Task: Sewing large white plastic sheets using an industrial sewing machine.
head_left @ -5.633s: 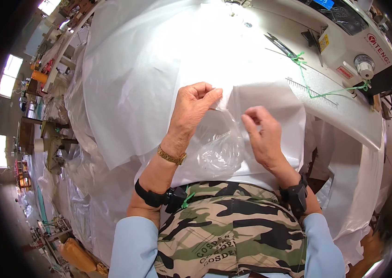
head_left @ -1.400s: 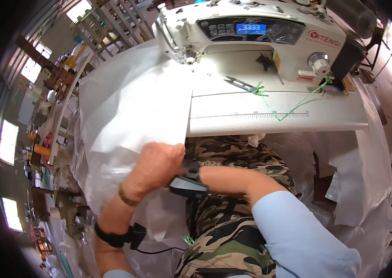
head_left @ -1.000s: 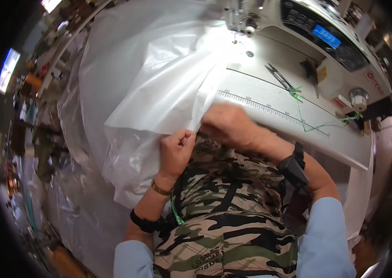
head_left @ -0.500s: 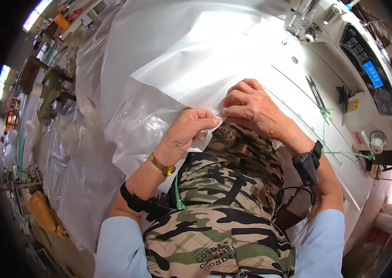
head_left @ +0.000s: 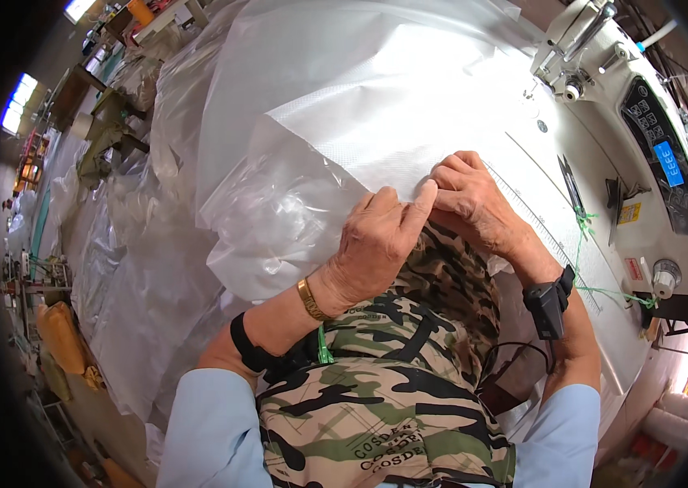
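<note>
A large sheet of translucent white plastic (head_left: 319,89) covers the sewing table and hangs over its near edge, with a clear, crinkled plastic layer (head_left: 283,215) to the left. My left hand (head_left: 380,232) and my right hand (head_left: 478,199) meet at the sheet's near edge, just above my lap. Closed fingers of the left hand pinch toward the right thumb and forefinger. The right hand is also closed on the edge, its fingers curled. Exactly what lies between the fingertips is mostly hidden.
To the right stands a white sewing machine (head_left: 637,122) with a lit panel. Black-handled snips (head_left: 573,187) tied with green string (head_left: 584,224) lie on the table beside a ruler scale (head_left: 535,215). More plastic sheeting (head_left: 148,285) heaps at the left.
My left hand has turned over and moved right and up, its back now showing, to meet the right fingertips. The whole view has shifted slightly.
</note>
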### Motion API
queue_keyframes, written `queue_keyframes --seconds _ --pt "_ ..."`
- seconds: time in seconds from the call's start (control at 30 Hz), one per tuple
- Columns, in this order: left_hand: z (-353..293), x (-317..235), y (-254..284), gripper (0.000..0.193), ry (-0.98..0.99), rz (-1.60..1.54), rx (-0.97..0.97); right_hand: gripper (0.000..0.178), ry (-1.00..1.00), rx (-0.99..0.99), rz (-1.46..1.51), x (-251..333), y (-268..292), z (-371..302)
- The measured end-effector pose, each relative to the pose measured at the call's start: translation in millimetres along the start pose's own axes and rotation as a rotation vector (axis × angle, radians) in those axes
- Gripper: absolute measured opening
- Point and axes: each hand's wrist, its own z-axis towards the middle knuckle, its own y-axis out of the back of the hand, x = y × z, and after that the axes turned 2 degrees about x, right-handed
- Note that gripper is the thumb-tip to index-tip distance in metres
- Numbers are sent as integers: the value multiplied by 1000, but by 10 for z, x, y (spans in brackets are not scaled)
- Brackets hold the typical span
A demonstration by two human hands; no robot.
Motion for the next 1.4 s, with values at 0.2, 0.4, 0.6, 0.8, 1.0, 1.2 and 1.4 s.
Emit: queue_keyframes --seconds 0.2,0.4,0.6,0.8,1.0,1.2,1.4 --pt "32 24 -13 43 153 -392 -58 15 -74 -20 70 -55 68 -4" --pt "20 55 48 40 127 -422 13 14 -117 -65 91 -272 211 8" --pt "94 75 7 36 70 -377 -22 23 -110 -85 44 -540 305 -35" --pt "206 63 47 19 309 -702 32 42 -162 -101 -96 -733 416 -63" --pt "167 117 -56 23 107 -545 123 58 -305 -81 -167 -994 508 -105" --pt "137 56 -157 24 -47 -402 159 53 -401 -319 -389 -927 415 -137" --pt "131 -1 -230 24 -143 -220 173 54 -718 -316 -360 -458 234 -264"
